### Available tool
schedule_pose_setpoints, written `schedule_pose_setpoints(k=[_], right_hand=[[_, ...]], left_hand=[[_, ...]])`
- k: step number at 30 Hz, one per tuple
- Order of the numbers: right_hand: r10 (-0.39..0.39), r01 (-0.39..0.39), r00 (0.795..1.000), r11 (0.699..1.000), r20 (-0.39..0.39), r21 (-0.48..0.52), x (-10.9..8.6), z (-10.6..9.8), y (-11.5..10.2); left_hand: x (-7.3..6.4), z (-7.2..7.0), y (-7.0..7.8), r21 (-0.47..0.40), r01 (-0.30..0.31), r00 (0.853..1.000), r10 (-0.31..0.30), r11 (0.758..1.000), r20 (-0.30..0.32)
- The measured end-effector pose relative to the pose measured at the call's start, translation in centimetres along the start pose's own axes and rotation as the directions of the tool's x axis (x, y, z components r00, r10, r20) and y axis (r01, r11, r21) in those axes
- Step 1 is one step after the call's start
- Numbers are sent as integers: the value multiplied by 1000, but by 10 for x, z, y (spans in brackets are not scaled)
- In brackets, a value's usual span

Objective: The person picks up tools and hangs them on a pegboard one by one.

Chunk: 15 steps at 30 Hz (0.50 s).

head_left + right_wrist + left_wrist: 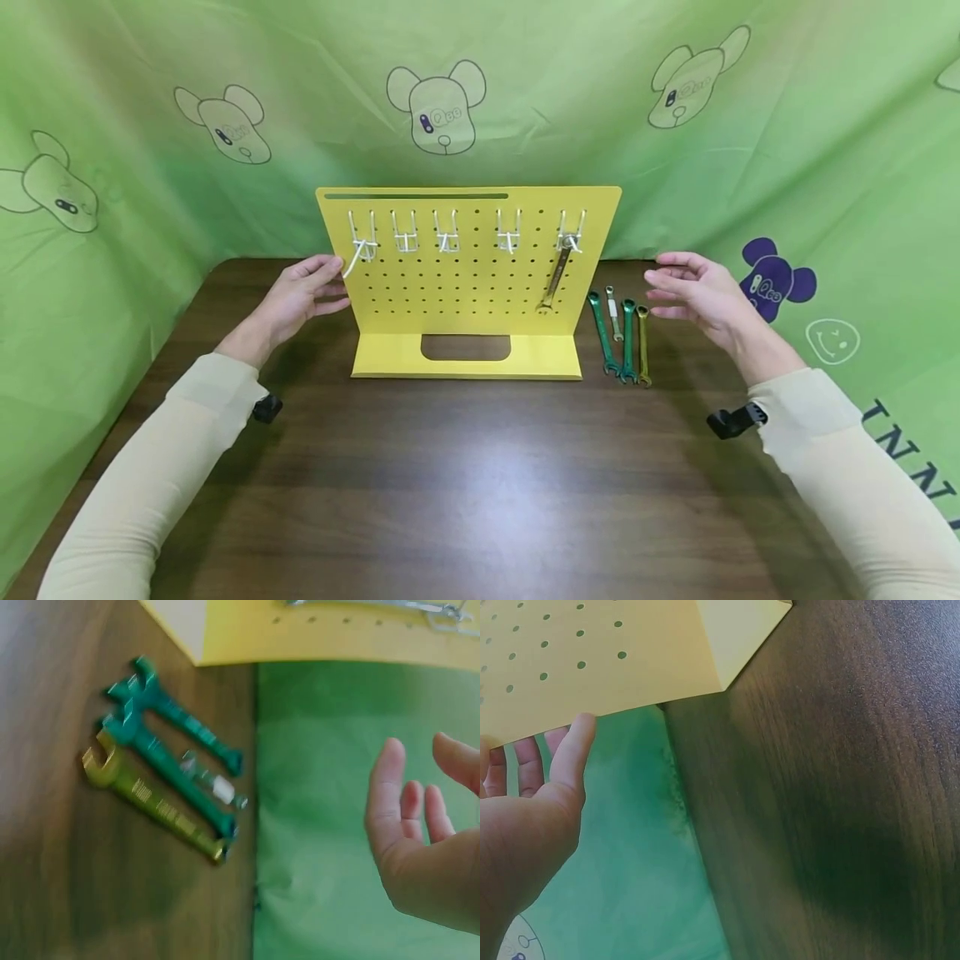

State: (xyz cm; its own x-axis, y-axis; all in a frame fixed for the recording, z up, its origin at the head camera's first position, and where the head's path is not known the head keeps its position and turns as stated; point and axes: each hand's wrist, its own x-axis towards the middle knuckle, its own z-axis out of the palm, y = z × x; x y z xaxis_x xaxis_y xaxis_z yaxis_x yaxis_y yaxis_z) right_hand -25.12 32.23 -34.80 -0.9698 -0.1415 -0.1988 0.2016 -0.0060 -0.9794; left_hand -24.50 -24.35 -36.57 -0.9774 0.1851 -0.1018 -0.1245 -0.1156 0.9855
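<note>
A yellow pegboard stand [465, 292] stands upright on the table, white double hooks along its upper part. My left hand [306, 290] holds its left edge, thumb in front and fingers behind; the left wrist view shows the thumb [576, 750] over the edge. From the rightmost hook hangs a metallic combination wrench [557, 275]. Right of the stand lie two green wrenches [628, 342], a small silver wrench [614, 313] with a white label and a gold wrench [642, 346]. My right hand [697, 296] hovers beside them, fingers loosely bent, holding nothing.
The dark wooden table [420, 483] extends in front of the stand. Green cloth [540, 108] with printed bear heads hangs behind and at both sides. The four other hooks [446, 233] carry no wrench.
</note>
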Motion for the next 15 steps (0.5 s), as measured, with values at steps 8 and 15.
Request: schedule_pose_setpoints(k=[8,15], right_hand=[[167,-139,983,948,74,-288,9,-24,41],[263,-205,961,887,87,-414,17,-36,75]], left_hand=[[3,2,-1,11,-2,1000,3,1000,-21],[3,2,-3,20,5,999,-4,1000,-36]])
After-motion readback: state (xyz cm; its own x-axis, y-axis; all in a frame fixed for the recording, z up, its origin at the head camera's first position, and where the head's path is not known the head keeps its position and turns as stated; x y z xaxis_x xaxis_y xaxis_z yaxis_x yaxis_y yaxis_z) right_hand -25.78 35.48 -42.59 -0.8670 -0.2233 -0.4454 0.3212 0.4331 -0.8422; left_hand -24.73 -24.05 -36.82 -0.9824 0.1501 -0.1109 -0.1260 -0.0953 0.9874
